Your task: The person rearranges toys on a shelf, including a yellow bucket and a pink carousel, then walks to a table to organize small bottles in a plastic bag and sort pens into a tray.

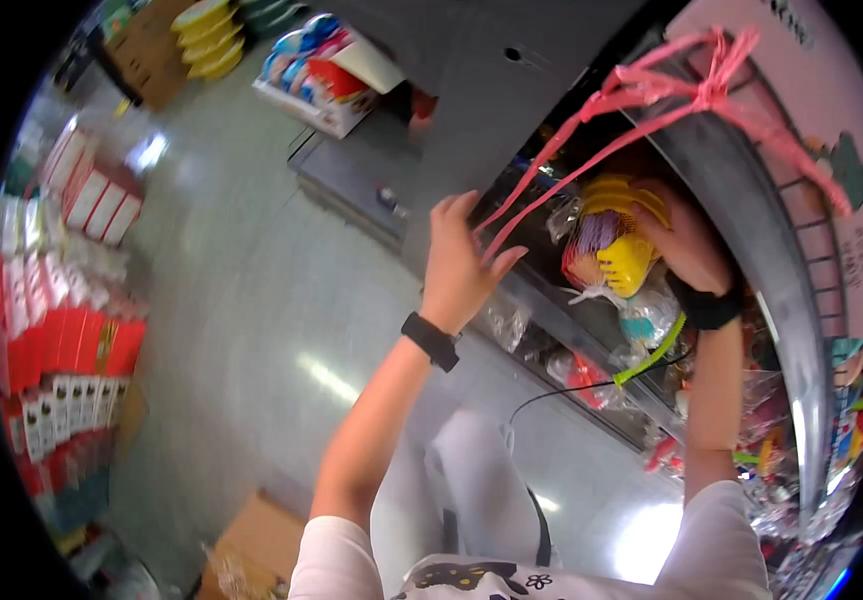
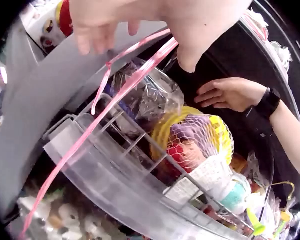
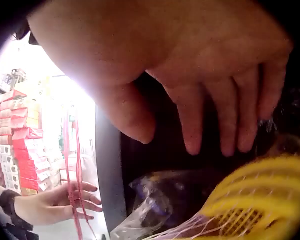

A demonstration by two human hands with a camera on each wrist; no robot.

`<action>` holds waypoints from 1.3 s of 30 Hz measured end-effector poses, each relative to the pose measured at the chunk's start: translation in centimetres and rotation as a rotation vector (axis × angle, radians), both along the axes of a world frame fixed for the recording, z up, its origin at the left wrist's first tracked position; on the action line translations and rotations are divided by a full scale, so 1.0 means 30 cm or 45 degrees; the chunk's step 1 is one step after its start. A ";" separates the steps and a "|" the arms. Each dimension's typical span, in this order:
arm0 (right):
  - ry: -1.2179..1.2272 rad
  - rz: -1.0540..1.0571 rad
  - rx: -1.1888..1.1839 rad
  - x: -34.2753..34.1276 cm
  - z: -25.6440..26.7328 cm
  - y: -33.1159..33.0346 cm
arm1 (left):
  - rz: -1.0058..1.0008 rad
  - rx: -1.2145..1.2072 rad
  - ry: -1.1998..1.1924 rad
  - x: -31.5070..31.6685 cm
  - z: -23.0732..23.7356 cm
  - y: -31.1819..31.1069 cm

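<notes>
My left hand point(image 1: 456, 262) is at the shelf's outer edge, fingers extended and thumb spread. A loop of pink plastic string point(image 1: 591, 110) hangs down to it; in the right wrist view the strands cross this hand point(image 3: 47, 206). My right hand point(image 1: 689, 240) reaches inside the dark shelf compartment, beside a net bag of toys point(image 2: 187, 132) with yellow, purple and red pieces. The right wrist view has its fingers point(image 3: 190, 120) extended and pointing down, with the yellow toy piece point(image 3: 260, 195) below and to the right. A clear plastic package point(image 2: 152, 92) lies next to the net bag.
A wire rack point(image 2: 135, 142) with a clear plastic strip point(image 2: 100, 165) fronts the compartment. A pink printed panel point(image 1: 851, 200) stands at the right. Stacked red boxes point(image 1: 71, 340) line the left, and a cardboard box point(image 1: 256, 540) sits on the floor.
</notes>
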State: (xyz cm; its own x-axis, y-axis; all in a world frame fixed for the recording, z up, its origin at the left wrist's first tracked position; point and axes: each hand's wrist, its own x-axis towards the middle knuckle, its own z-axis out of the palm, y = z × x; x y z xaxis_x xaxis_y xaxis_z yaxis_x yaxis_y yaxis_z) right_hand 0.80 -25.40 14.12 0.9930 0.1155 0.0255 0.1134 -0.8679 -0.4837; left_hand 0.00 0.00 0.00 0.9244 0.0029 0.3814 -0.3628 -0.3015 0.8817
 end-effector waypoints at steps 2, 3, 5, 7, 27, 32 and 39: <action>-0.043 0.079 0.268 -0.024 0.083 0.029 | 0.121 0.088 -0.218 0.022 0.029 0.050; -0.148 0.079 0.096 0.033 0.050 -0.088 | 0.183 0.013 -0.428 0.156 -0.104 -0.109; -0.024 0.050 0.028 0.002 0.066 -0.054 | 0.149 0.003 -0.438 0.121 -0.148 -0.088; -0.006 0.086 -0.072 -0.016 0.074 -0.003 | 0.072 -0.035 -0.414 0.096 -0.189 -0.080; -0.518 -0.128 -0.483 0.102 -0.234 0.212 | -0.621 -0.370 -0.027 -0.132 -0.040 -0.059; -0.658 -0.137 -0.608 -0.058 -0.260 0.204 | -0.742 -0.750 0.455 -0.038 -0.022 -0.134; -1.031 0.156 -0.868 -0.165 -0.352 0.190 | -0.654 -1.075 0.952 -0.003 0.020 -0.172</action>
